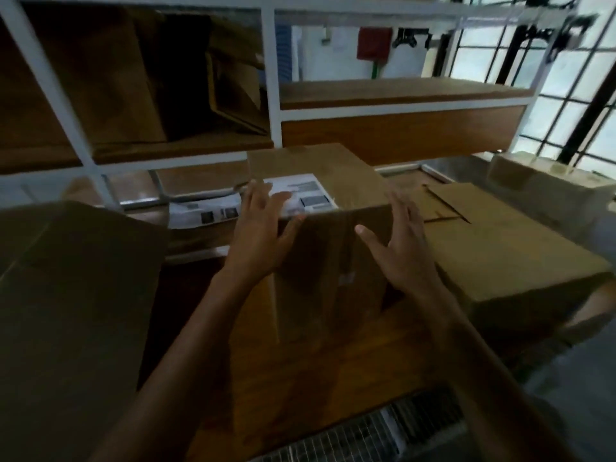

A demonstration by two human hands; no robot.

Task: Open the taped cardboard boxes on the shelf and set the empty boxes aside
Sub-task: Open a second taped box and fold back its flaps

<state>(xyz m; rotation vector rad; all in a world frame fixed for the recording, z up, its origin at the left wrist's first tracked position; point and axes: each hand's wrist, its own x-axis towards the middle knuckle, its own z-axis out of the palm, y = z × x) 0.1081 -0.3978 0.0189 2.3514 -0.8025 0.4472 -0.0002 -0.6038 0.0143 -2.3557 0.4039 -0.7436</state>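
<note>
Cardboard box point(328, 258), white label point(308, 195) on top. Left hand point(260, 225) spread at box's left edge, fingers over label. Right hand point(400, 241) spread at box's right edge.

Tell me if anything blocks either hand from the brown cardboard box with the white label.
Nothing visible does. The left hand lies open on the near left top edge of the brown cardboard box, by its white paper label; the right hand is open at the near right corner. Blur hides whether that one touches.
</note>
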